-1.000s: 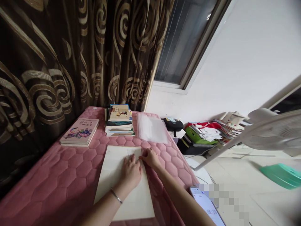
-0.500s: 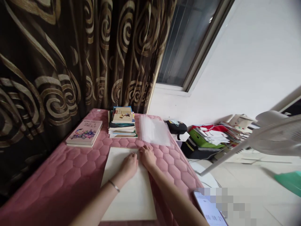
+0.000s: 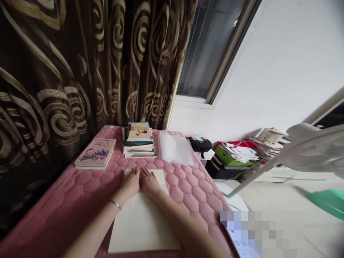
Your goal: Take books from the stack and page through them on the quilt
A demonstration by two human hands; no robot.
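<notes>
A large cream sheet of paper [image 3: 142,222] lies lengthwise on the pink quilted mattress [image 3: 185,182]. My left hand [image 3: 131,182], with a silver bangle at the wrist, rests on the sheet near its far left corner, fingers stretched toward the far edge. Close beside it, my right hand [image 3: 149,182] lies on the same far end with its fingers extended. The two hands nearly touch at the thumbs. Nothing shows gripped in either hand, though the undersides of the fingers are hidden.
Beyond the sheet sit a stack of books [image 3: 139,141] and clear plastic covers [image 3: 175,147]. Pink-covered books [image 3: 96,154] lie at the left. A phone [image 3: 242,240], partly blurred out, is at the lower right. A white fan [image 3: 311,150] stands beyond the mattress.
Both hands have moved left along the far end of the sheet. The left hand's curled fingers have straightened, and the right hand has come from the right edge onto the sheet.
</notes>
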